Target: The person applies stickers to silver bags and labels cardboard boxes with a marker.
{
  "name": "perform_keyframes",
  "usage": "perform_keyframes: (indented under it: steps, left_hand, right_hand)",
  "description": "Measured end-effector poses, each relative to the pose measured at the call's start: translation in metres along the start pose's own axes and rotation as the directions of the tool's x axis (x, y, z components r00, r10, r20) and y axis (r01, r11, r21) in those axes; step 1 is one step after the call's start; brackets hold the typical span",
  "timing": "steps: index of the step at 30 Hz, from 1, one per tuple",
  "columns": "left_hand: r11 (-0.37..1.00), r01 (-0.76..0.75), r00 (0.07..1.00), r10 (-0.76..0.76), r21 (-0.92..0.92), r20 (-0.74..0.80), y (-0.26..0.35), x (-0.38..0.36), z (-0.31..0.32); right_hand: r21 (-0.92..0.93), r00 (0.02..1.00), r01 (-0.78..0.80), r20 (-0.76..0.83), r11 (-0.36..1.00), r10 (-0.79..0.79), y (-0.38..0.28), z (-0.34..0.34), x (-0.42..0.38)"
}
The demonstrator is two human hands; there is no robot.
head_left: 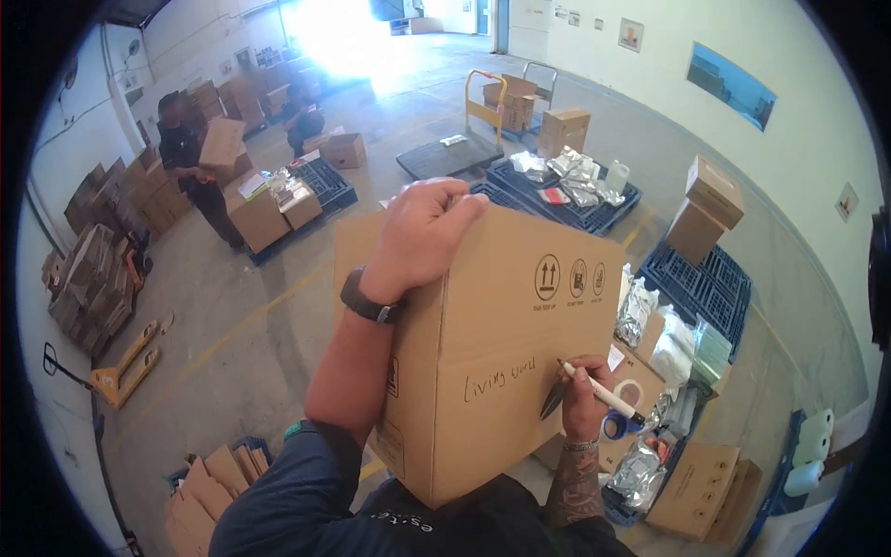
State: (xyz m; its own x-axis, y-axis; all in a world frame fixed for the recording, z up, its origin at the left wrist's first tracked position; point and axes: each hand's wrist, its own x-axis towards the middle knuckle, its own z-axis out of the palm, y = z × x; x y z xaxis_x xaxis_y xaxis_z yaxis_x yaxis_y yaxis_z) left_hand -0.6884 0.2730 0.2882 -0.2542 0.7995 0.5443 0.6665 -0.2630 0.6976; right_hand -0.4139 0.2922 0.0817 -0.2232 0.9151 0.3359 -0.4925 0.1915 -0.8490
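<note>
A large brown cardboard box [501,306] stands upright against my body, with printed handling symbols and the handwriting "Living worl" on the side. My left hand [422,232] is closed over the top edge of the box, thumb on the near face. A white marker pen [605,394] sits pinched in my right hand [587,404], its dark tip at the end of the written letters. Beside that hand, a dark shape that looks like its shadow falls on the cardboard. Behind it lie a roll of clear tape [629,395] and a blue roll [614,426].
Silver foil bags [580,176] lie on a blue pallet ahead, near a platform trolley [450,153]. Another blue pallet [701,283] bears stacked boxes at right. At left, a person [195,167] handles a box beside a loaded pallet. A yellow pallet jack [125,371] stands on the floor.
</note>
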Motion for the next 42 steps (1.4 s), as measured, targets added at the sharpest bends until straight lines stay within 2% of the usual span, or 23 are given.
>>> perform_keyframes:
  steps: [2, 4, 5, 6, 7, 8, 10, 12, 13, 14, 15, 18, 19, 20, 21, 22, 24, 25, 28, 30, 35, 37, 42]
  left_hand:
    - [0.997, 0.072, 0.995, -0.073, 0.01, 0.074, 0.0, -0.002, -0.001]
    - [0.981, -0.132, 0.98, 0.151, 0.143, -0.131, -0.006, -0.002, 0.004]
    - [0.673, -0.466, 0.805, 0.592, 0.575, -0.041, -0.036, -0.003, 0.0]
    - [0.687, -0.417, 0.902, 0.391, 0.596, 0.18, -0.018, -0.004, -0.011]
    - [0.595, -0.425, 0.874, 0.467, 0.682, 0.137, -0.042, -0.003, -0.011]
    - [0.559, -0.487, 0.835, 0.522, 0.671, 0.17, -0.046, 0.001, -0.014]
    - [0.668, -0.404, 0.883, 0.463, 0.625, 0.076, -0.045, 0.0, -0.019]
    - [0.952, -0.194, 0.98, 0.2, 0.238, -0.003, -0.05, 0.01, -0.027]
    - [0.952, -0.207, 0.978, 0.207, 0.225, 0.023, -0.047, 0.012, -0.027]
    - [1.0, -0.019, 1.0, 0.019, 0.003, -0.01, -0.041, 0.013, -0.028]
    - [0.961, 0.173, 0.984, -0.178, -0.215, -0.002, -0.037, 0.015, -0.027]
    - [0.956, 0.128, 0.989, -0.142, -0.265, -0.032, -0.031, 0.012, -0.02]
    - [0.959, 0.136, 0.988, -0.15, -0.249, -0.039, -0.029, 0.009, -0.016]
    - [0.999, -0.04, 0.993, 0.036, -0.035, -0.112, -0.03, 0.009, -0.011]
    - [0.96, -0.201, 0.963, 0.23, 0.197, -0.137, -0.026, 0.007, -0.01]
    - [0.954, -0.191, 0.962, 0.229, 0.23, -0.152, -0.016, 0.004, -0.006]
    - [0.989, 0.039, 0.991, -0.057, -0.139, -0.122, 0.002, 0.001, 0.0]
    - [0.984, 0.057, 0.998, -0.061, -0.171, -0.018, 0.002, 0.002, -0.005]
    - [0.978, 0.055, 0.998, -0.055, -0.201, 0.008, 0.001, 0.003, -0.004]
    - [0.974, 0.066, 0.997, -0.07, -0.219, -0.014, 0.009, -0.001, 0.001]
    - [0.969, 0.117, 0.991, -0.126, -0.216, -0.032, 0.011, -0.002, 0.0]
    - [0.975, 0.078, 0.992, -0.097, -0.207, -0.082, 0.013, -0.002, 0.004]
    - [0.983, 0.037, 0.997, -0.048, -0.178, -0.059, 0.013, -0.002, 0.002]
  right_hand:
    - [-0.033, 0.999, -0.04, -0.013, 0.999, 0.039, -0.003, 0.002, -0.002]
    - [-0.126, 0.996, -0.089, 0.001, 0.988, 0.09, -0.007, 0.002, -0.004]
    - [-0.183, 0.99, -0.137, -0.004, 0.974, 0.139, -0.014, 0.003, -0.005]
    - [-0.186, 0.989, -0.143, -0.005, 0.972, 0.145, -0.009, 0.001, -0.005]
    - [-0.191, 0.988, -0.155, -0.01, 0.969, 0.156, -0.002, -0.001, -0.007]
    - [-0.191, 0.988, -0.145, 0.017, 0.971, 0.151, 0.0, -0.003, -0.006]
    - [-0.187, 0.991, -0.1, 0.066, 0.977, 0.114, -0.004, 0.004, -0.008]
    - [-0.188, 0.995, -0.062, 0.06, 0.98, 0.075, -0.009, 0.011, -0.007]
    - [-0.115, 0.997, -0.036, 0.067, 0.993, 0.044, -0.009, 0.014, -0.008]
    - [-0.039, 0.997, -0.007, 0.081, 0.999, 0.01, -0.009, 0.016, -0.008]
    - [-0.035, 0.998, -0.005, 0.066, 0.999, 0.008, -0.009, 0.015, -0.009]
    - [0.025, 0.995, -0.032, 0.093, 0.999, 0.029, -0.009, 0.013, -0.01]
    - [-0.037, 0.998, -0.034, 0.055, 0.999, 0.036, -0.011, 0.01, -0.011]
    - [-0.089, 0.999, -0.045, 0.024, 0.995, 0.048, -0.011, 0.011, -0.011]
    - [-0.056, 0.997, -0.077, 0.026, 0.995, 0.079, -0.01, 0.01, -0.009]
    - [-0.033, 0.995, -0.082, 0.056, 0.996, 0.084, -0.01, 0.007, -0.007]
    - [-0.028, 0.996, -0.052, 0.069, 0.998, 0.053, -0.01, 0.005, -0.002]
    - [-0.018, 0.995, -0.05, 0.085, 0.999, 0.052, -0.01, 0.006, 0.001]
    - [-0.092, 0.994, -0.05, 0.091, 0.994, 0.059, -0.01, 0.01, 0.007]
    - [-0.13, 0.994, -0.09, 0.049, 0.987, 0.097, -0.012, 0.01, 0.013]
    - [-0.152, 0.997, -0.046, 0.061, 0.987, 0.056, -0.008, 0.007, 0.015]
    - [-0.125, 0.996, -0.062, 0.05, 0.99, 0.069, -0.01, 0.009, 0.016]
    - [-0.171, 0.997, -0.035, 0.064, 0.985, 0.046, -0.008, 0.009, 0.018]
